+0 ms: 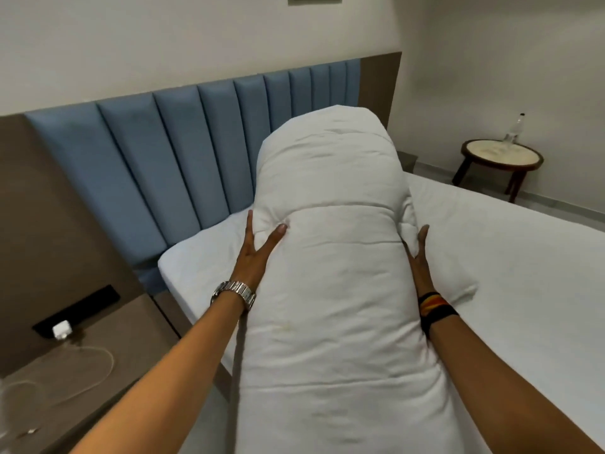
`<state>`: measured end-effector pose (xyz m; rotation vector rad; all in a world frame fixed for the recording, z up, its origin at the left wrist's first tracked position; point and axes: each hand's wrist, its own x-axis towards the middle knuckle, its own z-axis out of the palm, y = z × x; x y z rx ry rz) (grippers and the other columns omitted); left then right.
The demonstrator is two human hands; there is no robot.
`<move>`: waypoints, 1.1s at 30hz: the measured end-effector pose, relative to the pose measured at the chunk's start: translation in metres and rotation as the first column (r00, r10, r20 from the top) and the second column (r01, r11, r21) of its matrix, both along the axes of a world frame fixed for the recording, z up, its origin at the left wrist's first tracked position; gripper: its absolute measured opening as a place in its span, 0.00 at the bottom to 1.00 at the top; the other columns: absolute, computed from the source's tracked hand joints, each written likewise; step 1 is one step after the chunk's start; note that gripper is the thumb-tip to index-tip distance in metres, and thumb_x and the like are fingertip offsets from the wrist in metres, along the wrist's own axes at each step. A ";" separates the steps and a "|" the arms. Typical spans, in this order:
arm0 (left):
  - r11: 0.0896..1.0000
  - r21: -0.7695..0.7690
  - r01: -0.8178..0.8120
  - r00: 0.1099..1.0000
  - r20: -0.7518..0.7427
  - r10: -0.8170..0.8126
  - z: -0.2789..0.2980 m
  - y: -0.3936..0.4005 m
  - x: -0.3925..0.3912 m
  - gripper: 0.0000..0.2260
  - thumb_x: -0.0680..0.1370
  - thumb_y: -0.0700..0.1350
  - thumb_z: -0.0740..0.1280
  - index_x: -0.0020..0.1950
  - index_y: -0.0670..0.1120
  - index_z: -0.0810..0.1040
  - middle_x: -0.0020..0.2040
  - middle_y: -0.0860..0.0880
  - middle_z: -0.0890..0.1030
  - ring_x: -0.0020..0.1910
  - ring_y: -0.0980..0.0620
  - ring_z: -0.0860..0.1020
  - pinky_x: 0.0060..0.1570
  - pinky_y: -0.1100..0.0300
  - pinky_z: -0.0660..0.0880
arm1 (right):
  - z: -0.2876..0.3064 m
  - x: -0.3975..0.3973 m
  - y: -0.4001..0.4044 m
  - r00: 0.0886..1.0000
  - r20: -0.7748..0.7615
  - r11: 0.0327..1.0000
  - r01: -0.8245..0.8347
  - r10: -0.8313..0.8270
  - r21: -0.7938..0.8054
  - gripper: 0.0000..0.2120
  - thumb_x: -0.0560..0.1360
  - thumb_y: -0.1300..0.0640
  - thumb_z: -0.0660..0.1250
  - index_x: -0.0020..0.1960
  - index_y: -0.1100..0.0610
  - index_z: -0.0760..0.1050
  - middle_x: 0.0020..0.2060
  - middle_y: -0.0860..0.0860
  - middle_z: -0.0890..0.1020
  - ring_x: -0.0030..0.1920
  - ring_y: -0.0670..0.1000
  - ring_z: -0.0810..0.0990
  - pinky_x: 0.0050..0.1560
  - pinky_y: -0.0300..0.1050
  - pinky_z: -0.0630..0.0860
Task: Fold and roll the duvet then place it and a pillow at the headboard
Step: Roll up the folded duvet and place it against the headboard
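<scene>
The white duvet point(330, 257) is rolled into a thick long bundle and is held up between my two hands over the bed, its far end pointing toward the blue padded headboard point(183, 152). My left hand point(257, 250) presses flat against the roll's left side, thumb on top. On the roll's right side lies my right hand point(420, 257), fingers partly sunk in the fabric. A white pillow corner point(458, 283) shows under the roll on the right, on the white mattress sheet point(523, 257).
A brown bedside unit point(82, 348) with a white charger point(60, 330) and cable stands at the left. A round wooden side table point(502, 157) with a bottle point(515, 131) stands at the far right by the wall.
</scene>
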<state>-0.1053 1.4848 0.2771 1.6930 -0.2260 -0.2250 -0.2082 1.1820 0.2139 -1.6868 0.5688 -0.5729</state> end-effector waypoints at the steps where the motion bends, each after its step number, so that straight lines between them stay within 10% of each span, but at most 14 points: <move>1: 1.000 -0.011 -0.007 1.000 0.006 0.007 0.000 0.007 0.025 0.49 0.64 0.77 0.68 0.81 0.69 0.53 0.78 0.56 0.68 0.74 0.50 0.70 0.66 0.57 0.66 | 0.005 0.025 0.011 1.000 0.006 0.999 -0.006 0.006 -0.054 0.46 0.79 0.44 0.65 0.83 0.47 0.36 0.80 0.47 0.55 0.75 0.48 0.61 0.59 0.24 0.61; 6: 0.999 0.032 0.004 1.000 -0.008 -0.003 0.004 0.034 0.148 0.46 0.68 0.75 0.69 0.82 0.66 0.54 0.80 0.54 0.67 0.76 0.48 0.69 0.65 0.56 0.66 | 0.010 0.155 0.046 0.995 0.101 0.996 0.002 0.007 -0.090 0.54 0.69 0.28 0.62 0.84 0.56 0.49 0.79 0.46 0.58 0.77 0.45 0.58 0.63 0.17 0.53; 10: 0.991 0.125 0.046 0.999 -0.030 -0.042 0.018 0.043 0.245 0.48 0.66 0.77 0.69 0.82 0.66 0.54 0.81 0.53 0.66 0.76 0.45 0.68 0.67 0.54 0.66 | -0.008 0.236 0.064 0.995 0.100 1.000 0.007 -0.010 0.028 0.32 0.85 0.55 0.63 0.84 0.55 0.51 0.81 0.51 0.60 0.79 0.52 0.60 0.54 0.12 0.56; 16: 0.945 0.210 0.249 0.966 0.019 -0.259 0.020 0.022 0.420 0.44 0.71 0.73 0.66 0.83 0.64 0.55 0.81 0.55 0.64 0.77 0.48 0.67 0.68 0.55 0.64 | -0.035 0.353 0.079 0.972 0.098 0.977 0.212 -0.215 0.032 0.27 0.87 0.60 0.57 0.83 0.60 0.51 0.81 0.58 0.59 0.81 0.57 0.59 0.80 0.47 0.54; 21: 0.879 0.330 0.344 0.927 0.029 -0.374 -0.010 -0.007 0.589 0.44 0.72 0.76 0.65 0.83 0.66 0.52 0.83 0.56 0.61 0.79 0.48 0.64 0.65 0.57 0.61 | -0.084 0.478 0.103 0.919 0.112 0.923 0.366 -0.379 0.120 0.34 0.82 0.48 0.64 0.81 0.65 0.57 0.78 0.56 0.65 0.77 0.57 0.64 0.80 0.62 0.57; 25: 0.768 0.529 0.361 0.914 -0.037 -0.403 -0.084 -0.002 0.669 0.47 0.67 0.82 0.59 0.82 0.65 0.56 0.83 0.54 0.60 0.81 0.46 0.62 0.77 0.50 0.60 | -0.139 0.559 0.130 0.947 -0.215 0.846 0.311 -0.239 0.433 0.53 0.69 0.29 0.72 0.84 0.46 0.51 0.79 0.51 0.66 0.75 0.58 0.69 0.73 0.60 0.70; 27: 0.524 0.746 0.410 0.860 -0.124 -0.496 -0.147 0.020 0.680 0.46 0.68 0.82 0.54 0.83 0.62 0.56 0.84 0.51 0.60 0.82 0.44 0.59 0.79 0.42 0.56 | -0.171 0.587 0.143 0.880 -0.470 0.815 0.321 -0.069 0.482 0.50 0.76 0.35 0.70 0.85 0.48 0.45 0.81 0.54 0.62 0.75 0.63 0.69 0.66 0.63 0.75; 29: 0.318 0.913 0.256 0.835 -0.043 -0.549 -0.201 0.049 0.654 0.44 0.71 0.81 0.49 0.84 0.61 0.54 0.85 0.50 0.56 0.83 0.40 0.54 0.76 0.32 0.48 | -0.185 0.599 0.150 0.828 -0.529 0.896 0.363 -0.185 0.255 0.46 0.77 0.36 0.68 0.85 0.51 0.49 0.83 0.55 0.59 0.79 0.60 0.63 0.74 0.58 0.67; 33: 0.463 0.885 -0.045 0.820 0.297 -0.489 -0.277 0.091 0.614 0.45 0.72 0.79 0.56 0.84 0.57 0.57 0.85 0.43 0.54 0.82 0.31 0.48 0.71 0.21 0.42 | -0.190 0.668 0.158 0.861 -0.377 0.922 0.230 -0.342 -0.312 0.45 0.71 0.20 0.58 0.82 0.35 0.50 0.84 0.49 0.46 0.84 0.54 0.44 0.79 0.62 0.46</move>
